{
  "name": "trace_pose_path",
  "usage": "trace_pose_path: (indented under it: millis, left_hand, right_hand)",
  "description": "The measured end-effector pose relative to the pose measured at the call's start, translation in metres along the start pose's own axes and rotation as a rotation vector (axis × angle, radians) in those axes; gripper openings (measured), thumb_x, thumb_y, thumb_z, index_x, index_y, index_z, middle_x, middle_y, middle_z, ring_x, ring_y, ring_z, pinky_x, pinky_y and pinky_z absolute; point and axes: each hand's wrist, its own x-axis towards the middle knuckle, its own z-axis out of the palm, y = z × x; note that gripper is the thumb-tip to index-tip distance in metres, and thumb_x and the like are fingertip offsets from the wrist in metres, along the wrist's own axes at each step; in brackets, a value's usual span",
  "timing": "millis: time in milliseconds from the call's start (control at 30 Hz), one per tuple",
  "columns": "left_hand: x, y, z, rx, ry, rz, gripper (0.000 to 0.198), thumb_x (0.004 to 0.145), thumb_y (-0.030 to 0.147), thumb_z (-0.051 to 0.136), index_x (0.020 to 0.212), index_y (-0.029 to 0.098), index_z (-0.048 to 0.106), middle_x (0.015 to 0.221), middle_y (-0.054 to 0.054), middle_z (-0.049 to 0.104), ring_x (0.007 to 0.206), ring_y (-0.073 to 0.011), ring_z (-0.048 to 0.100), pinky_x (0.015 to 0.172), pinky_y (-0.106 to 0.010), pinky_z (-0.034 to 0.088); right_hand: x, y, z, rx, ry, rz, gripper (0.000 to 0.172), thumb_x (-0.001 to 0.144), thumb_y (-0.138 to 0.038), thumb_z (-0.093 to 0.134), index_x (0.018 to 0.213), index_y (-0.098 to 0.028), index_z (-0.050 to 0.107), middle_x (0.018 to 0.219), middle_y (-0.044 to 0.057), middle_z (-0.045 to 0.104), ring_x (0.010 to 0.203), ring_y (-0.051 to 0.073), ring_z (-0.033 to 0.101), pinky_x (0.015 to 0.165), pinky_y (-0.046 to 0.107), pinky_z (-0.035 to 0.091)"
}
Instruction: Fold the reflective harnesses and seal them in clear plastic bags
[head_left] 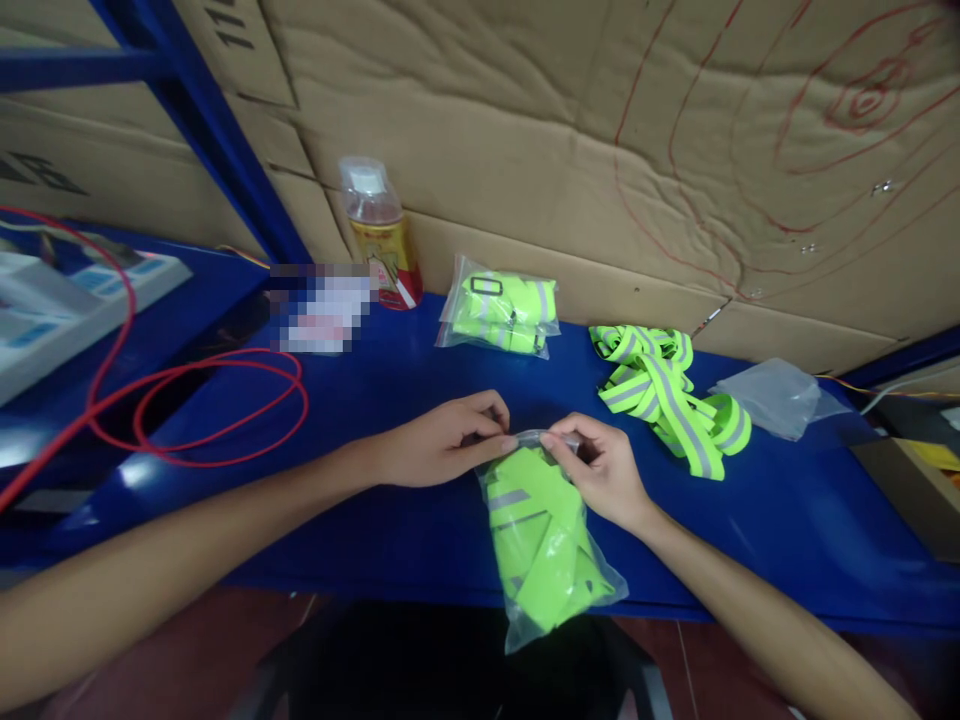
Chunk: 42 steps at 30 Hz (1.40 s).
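Note:
A clear plastic bag (517, 620) with a folded neon-green reflective strap (551, 540) inside hangs at the front edge of the blue table. Thumb and fingers of my left hand (450, 440) pinch the left part of the bag's top edge. Close beside it, my right hand (604, 470) pinches the same edge farther right. Behind my hands lies another clear bag packed with green reflective straps (506, 310), a black buckle showing. Loose green reflective straps (667, 395) lie in a heap to the right, near a flat clear plastic bag (784, 397).
The blue table (390, 540) backs onto cardboard (487, 130) marked with red lines. A red-and-yellow bottle (388, 245) stands at the back. A red cable (217, 460) loops on the left near a white power strip (82, 310). An open box (911, 500) sits at right.

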Motion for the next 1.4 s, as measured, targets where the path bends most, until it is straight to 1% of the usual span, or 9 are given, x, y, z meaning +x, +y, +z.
trace_pose_path:
  millis: [200, 333, 567, 767, 900, 1033, 1167, 1300, 1400]
  left_hand:
    - [0.001, -0.011, 0.005, -0.063, 0.169, -0.085, 0.034, 0.101, 0.045, 0.072, 0.088, 0.016, 0.083, 0.094, -0.007, 0.072, 0.076, -0.0133, 0.064, 0.064, -0.023, 0.045]
    - [0.002, -0.013, 0.007, -0.037, 0.19, -0.098, 0.032, 0.099, 0.045, 0.075, 0.088, 0.017, 0.084, 0.091, -0.007, 0.074, 0.074, -0.0124, 0.064, 0.062, -0.022, 0.045]
    - [0.006, -0.011, 0.004, 0.01, 0.145, -0.21, 0.039, 0.101, 0.051, 0.067, 0.099, 0.016, 0.085, 0.094, -0.008, 0.078, 0.076, -0.015, 0.066, 0.064, -0.023, 0.046]
    - [0.023, -0.016, -0.014, -0.104, 0.001, -0.308, 0.049, 0.101, 0.059, 0.06, 0.095, 0.015, 0.082, 0.072, -0.002, 0.068, 0.061, -0.0136, 0.058, 0.057, -0.023, 0.043]
    - [0.034, -0.025, -0.025, -0.154, -0.018, -0.396, 0.047, 0.096, 0.062, 0.067, 0.088, 0.016, 0.077, 0.063, 0.001, 0.06, 0.051, -0.0122, 0.055, 0.05, -0.022, 0.04]
    - [0.035, -0.035, -0.023, -0.131, 0.043, -0.277, 0.045, 0.097, 0.058, 0.068, 0.088, 0.015, 0.08, 0.064, 0.0, 0.063, 0.055, -0.0104, 0.051, 0.052, -0.021, 0.036]
    - [0.029, -0.04, -0.017, -0.131, 0.087, -0.212, 0.045, 0.1, 0.055, 0.065, 0.095, 0.014, 0.083, 0.083, -0.005, 0.076, 0.073, -0.0141, 0.061, 0.068, -0.023, 0.046]
    - [0.023, -0.033, -0.01, -0.057, 0.143, -0.192, 0.038, 0.101, 0.048, 0.064, 0.091, 0.015, 0.081, 0.083, -0.003, 0.074, 0.075, -0.0139, 0.061, 0.069, -0.022, 0.045]
    - [0.02, -0.029, -0.002, -0.072, 0.221, -0.177, 0.037, 0.1, 0.047, 0.066, 0.089, 0.015, 0.079, 0.08, -0.004, 0.072, 0.074, -0.0137, 0.06, 0.067, -0.022, 0.045]
  right_hand:
    - [0.012, 0.0, -0.012, 0.176, -0.201, 0.228, 0.049, 0.083, -0.067, 0.083, 0.081, -0.019, 0.074, 0.065, 0.0, 0.065, 0.051, 0.012, 0.052, 0.047, 0.026, 0.043]
    - [0.017, 0.001, -0.017, 0.208, -0.274, 0.279, 0.053, 0.082, -0.071, 0.082, 0.081, -0.019, 0.071, 0.068, 0.001, 0.068, 0.05, 0.012, 0.053, 0.048, 0.026, 0.045]
    - [0.012, 0.01, -0.001, 0.114, -0.082, 0.104, 0.045, 0.096, -0.063, 0.072, 0.087, -0.02, 0.061, 0.072, -0.003, 0.057, 0.063, 0.012, 0.05, 0.058, 0.024, 0.039]
    - [0.024, 0.019, 0.009, 0.038, 0.025, 0.012, 0.041, 0.099, -0.061, 0.066, 0.089, -0.022, 0.058, 0.072, -0.003, 0.055, 0.064, 0.013, 0.047, 0.06, 0.025, 0.038]
    - [0.052, 0.014, 0.003, 0.104, -0.079, 0.114, 0.039, 0.09, -0.057, 0.074, 0.083, -0.021, 0.06, 0.069, -0.003, 0.057, 0.06, 0.012, 0.048, 0.053, 0.023, 0.039]
    - [0.07, 0.006, -0.008, 0.189, -0.291, 0.351, 0.037, 0.079, -0.053, 0.081, 0.081, -0.018, 0.07, 0.065, -0.003, 0.061, 0.052, 0.009, 0.05, 0.041, 0.018, 0.036]
    - [0.066, 0.004, -0.012, 0.203, -0.327, 0.311, 0.051, 0.077, -0.064, 0.087, 0.089, -0.015, 0.078, 0.066, -0.002, 0.066, 0.051, 0.009, 0.055, 0.041, 0.019, 0.046]
    - [0.061, 0.004, -0.012, 0.188, -0.349, 0.307, 0.054, 0.075, -0.067, 0.088, 0.082, -0.015, 0.078, 0.058, -0.005, 0.061, 0.039, 0.006, 0.044, 0.034, 0.02, 0.037]
    - [0.06, 0.006, -0.012, 0.204, -0.354, 0.285, 0.051, 0.072, -0.064, 0.091, 0.078, -0.015, 0.077, 0.058, -0.004, 0.061, 0.04, 0.007, 0.045, 0.035, 0.021, 0.036]
